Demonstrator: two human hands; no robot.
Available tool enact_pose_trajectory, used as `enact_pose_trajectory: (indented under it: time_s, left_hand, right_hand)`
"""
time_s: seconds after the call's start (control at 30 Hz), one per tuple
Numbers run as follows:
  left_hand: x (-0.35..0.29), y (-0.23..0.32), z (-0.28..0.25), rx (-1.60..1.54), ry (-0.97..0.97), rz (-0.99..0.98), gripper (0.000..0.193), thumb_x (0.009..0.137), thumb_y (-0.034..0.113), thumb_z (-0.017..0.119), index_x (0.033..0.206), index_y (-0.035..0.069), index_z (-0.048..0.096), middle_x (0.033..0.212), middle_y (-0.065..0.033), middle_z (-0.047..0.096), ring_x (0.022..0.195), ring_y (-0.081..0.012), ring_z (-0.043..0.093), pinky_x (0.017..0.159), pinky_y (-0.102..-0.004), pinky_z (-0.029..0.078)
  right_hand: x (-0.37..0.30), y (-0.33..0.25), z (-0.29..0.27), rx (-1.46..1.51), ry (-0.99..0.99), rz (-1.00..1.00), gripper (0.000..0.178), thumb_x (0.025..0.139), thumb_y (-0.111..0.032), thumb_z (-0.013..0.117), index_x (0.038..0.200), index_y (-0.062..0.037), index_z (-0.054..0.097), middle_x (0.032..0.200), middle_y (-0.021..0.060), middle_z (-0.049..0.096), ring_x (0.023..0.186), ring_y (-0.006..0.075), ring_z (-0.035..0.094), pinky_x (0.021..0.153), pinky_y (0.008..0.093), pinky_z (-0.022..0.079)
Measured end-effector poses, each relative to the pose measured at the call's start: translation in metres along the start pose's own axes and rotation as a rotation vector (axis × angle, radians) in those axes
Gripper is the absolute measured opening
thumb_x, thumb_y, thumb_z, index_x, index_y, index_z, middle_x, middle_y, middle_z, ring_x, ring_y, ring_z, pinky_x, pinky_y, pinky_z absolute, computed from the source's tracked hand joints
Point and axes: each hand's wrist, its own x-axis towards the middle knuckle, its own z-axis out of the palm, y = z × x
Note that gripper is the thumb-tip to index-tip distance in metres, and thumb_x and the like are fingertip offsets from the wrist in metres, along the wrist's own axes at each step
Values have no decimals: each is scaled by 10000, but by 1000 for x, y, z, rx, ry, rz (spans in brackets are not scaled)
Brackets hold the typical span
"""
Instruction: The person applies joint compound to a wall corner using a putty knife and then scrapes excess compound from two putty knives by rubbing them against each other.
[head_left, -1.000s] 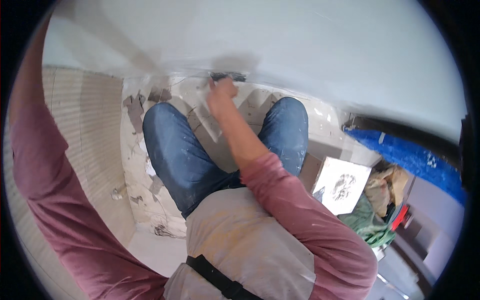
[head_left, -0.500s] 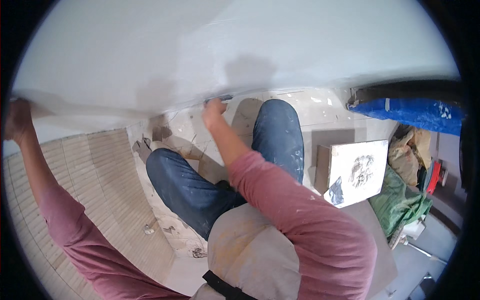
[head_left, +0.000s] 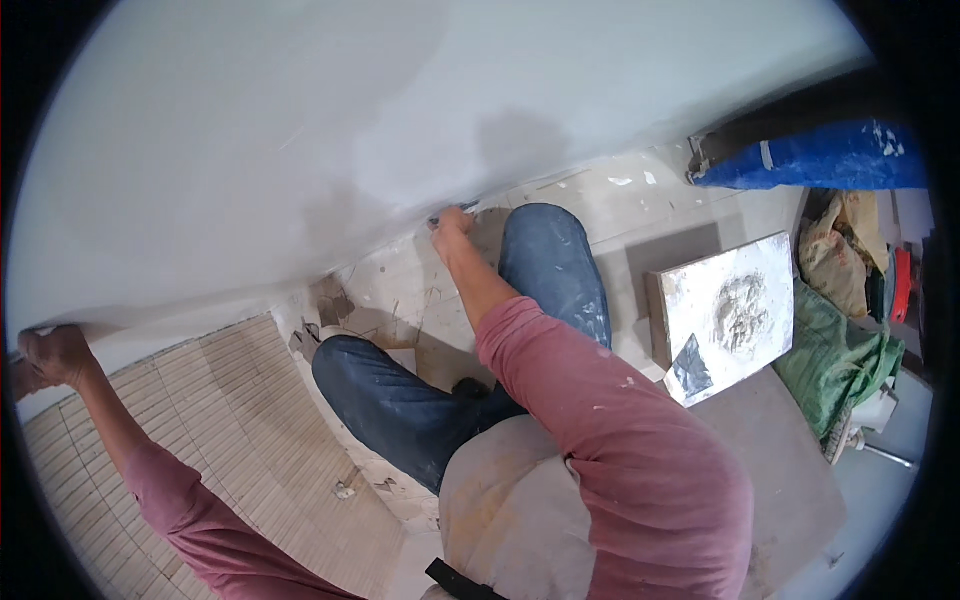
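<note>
A smooth pale wall rises in front of me. Low on it, my right hand is closed around a dark, flat-bladed scraper, whose thin edge lies along the foot of the wall. The hand hides most of the tool. Far to the left, my left hand rests against the wall's lower edge above the ribbed tiles; its fingers are dim at the picture's rim, so I cannot make out their grip. Between my arms are my bent knees in dark trousers.
Beige ribbed tiles cover the left. To my right stands a box-like block with a shiny top and grey paste on it. Beyond lie a green sack, a tan bag and blue sheeting. White flecks dot the floor.
My view has turned, so the wall's foot now slants up to the right. My right hand has shifted slightly right along it with the scraper. The left hand stays at the wall.
</note>
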Motion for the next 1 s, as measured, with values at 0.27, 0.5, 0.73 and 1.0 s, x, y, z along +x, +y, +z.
enact_pose_trajectory:
  time_s: [0.27, 0.5, 0.73, 1.0]
  left_hand:
    - [-58, -67, 49, 42, -178, -82, 221, 803, 263, 730, 910, 82, 661, 911, -119, 668, 851, -315, 626, 795, -420, 463]
    - [-76, -26, 110, 139, -144, -226, 227, 852, 291, 668, 997, 118, 684, 1036, -69, 677, 1002, -335, 584, 842, -512, 433]
    - [-80, 59, 110, -35, -257, -242, 165, 892, 270, 624, 961, 124, 657, 1016, -50, 631, 882, -327, 563, 821, -452, 443]
    - [-61, -81, 117, 55, 47, -185, 523, 816, 436, 764, 1131, 57, 589, 1124, -119, 613, 1034, -347, 576, 933, -569, 404]
  right_hand:
    - [-122, 22, 34, -16, 91, -591, 497, 1061, -137, 449, 1540, -21, 390, 1432, 289, 514, 1297, 394, 550, 1060, 437, 458]
    - [43, -97, -19, -113, 256, -366, 462, 1052, -305, 504, 1342, 46, 583, 1258, 277, 661, 1100, 383, 671, 927, 451, 530]
    - [21, -100, -13, 51, 250, -463, 477, 1067, -294, 477, 1389, 52, 543, 1343, 304, 597, 1237, 363, 608, 1007, 437, 495]
    - [-37, -121, 9, 63, 196, -796, 483, 1084, -214, 422, 1525, -18, 426, 1488, 287, 434, 1296, 455, 535, 1108, 453, 437]
